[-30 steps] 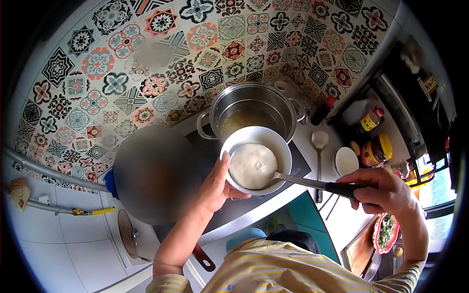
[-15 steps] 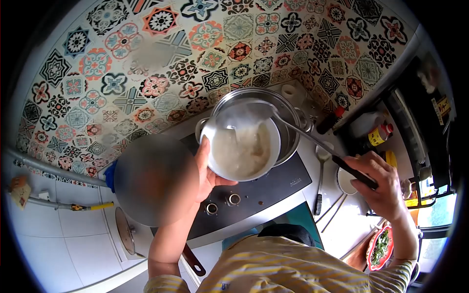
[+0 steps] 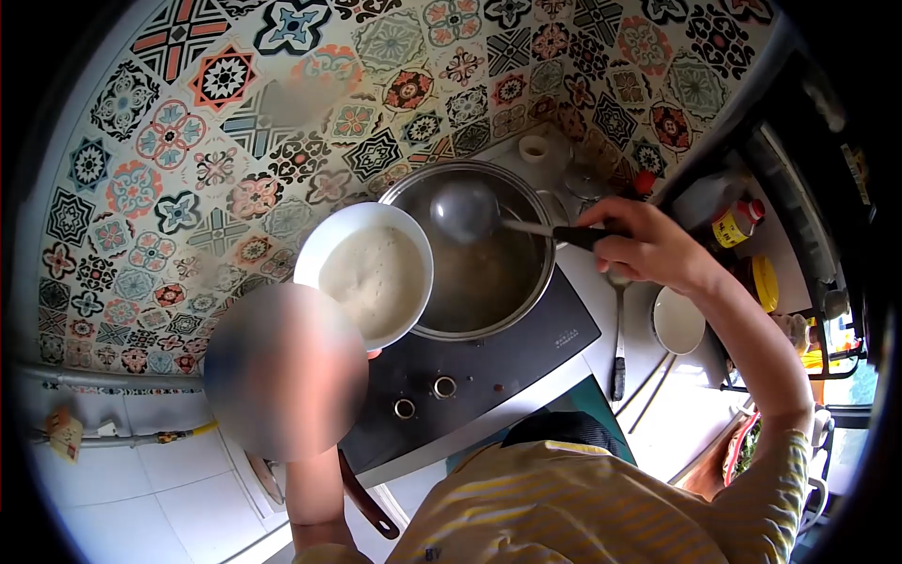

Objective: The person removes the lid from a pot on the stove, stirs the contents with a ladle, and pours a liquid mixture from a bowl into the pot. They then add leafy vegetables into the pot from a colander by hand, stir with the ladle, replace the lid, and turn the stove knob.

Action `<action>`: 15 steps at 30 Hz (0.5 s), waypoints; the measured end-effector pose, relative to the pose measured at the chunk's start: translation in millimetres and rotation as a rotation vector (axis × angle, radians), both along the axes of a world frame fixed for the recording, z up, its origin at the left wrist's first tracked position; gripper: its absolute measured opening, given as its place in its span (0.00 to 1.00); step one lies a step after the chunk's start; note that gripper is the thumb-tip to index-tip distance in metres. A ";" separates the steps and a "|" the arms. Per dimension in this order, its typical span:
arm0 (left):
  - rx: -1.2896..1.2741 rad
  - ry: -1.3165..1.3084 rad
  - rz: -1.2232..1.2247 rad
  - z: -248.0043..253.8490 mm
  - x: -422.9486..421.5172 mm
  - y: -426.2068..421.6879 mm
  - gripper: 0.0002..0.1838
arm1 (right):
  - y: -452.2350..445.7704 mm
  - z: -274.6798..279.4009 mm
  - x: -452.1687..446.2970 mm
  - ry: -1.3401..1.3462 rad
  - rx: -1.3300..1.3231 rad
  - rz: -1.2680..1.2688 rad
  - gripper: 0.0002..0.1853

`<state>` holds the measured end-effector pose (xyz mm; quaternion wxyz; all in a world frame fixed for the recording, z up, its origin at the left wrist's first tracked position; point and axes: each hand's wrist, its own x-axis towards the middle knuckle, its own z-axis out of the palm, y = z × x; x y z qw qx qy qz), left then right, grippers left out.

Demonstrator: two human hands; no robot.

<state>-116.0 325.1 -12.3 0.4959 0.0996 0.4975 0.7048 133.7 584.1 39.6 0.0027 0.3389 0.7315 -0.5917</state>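
My left hand [image 3: 324, 362], mostly behind a round blurred patch, holds a white bowl [image 3: 315, 246] by its near left side. A pale, milky soup [image 3: 376, 282] fills much of the bowl. The bowl is tilted slightly and overlaps the left rim of a large steel pot [image 3: 543, 211] on the stove. Closed around the black handle of a metal ladle [image 3: 465, 211] is my right hand [image 3: 648, 246]. The ladle's head hangs over the pot opening, above cloudy liquid [image 3: 479, 277].
The black cooktop [image 3: 479, 376] has knobs at its front. A pan handle [image 3: 371, 503] sticks out at the lower left. To the right lie a spatula [image 3: 618, 352], chopsticks [image 3: 650, 395] and a white bowl [image 3: 678, 320]. Bottles [image 3: 738, 224] stand on the right-hand rack.
The bowl has shifted left, uncovering more of the pot. My right hand has moved up and left, and the ladle's head has gone from above the bowl to over the pot.
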 end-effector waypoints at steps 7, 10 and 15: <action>-0.104 0.048 0.153 1.6 -3.4 -18.4 0.38 | -8.0 -48.9 -42.8 -0.039 0.820 0.337 0.14; -0.129 0.081 0.190 -2.9 -6.4 -22.8 0.37 | -4.0 -63.2 -50.0 -0.054 0.839 0.307 0.15; -0.138 0.109 0.133 -4.1 -13.5 -26.6 0.36 | -7.9 -63.6 -62.4 -0.193 0.757 0.356 0.17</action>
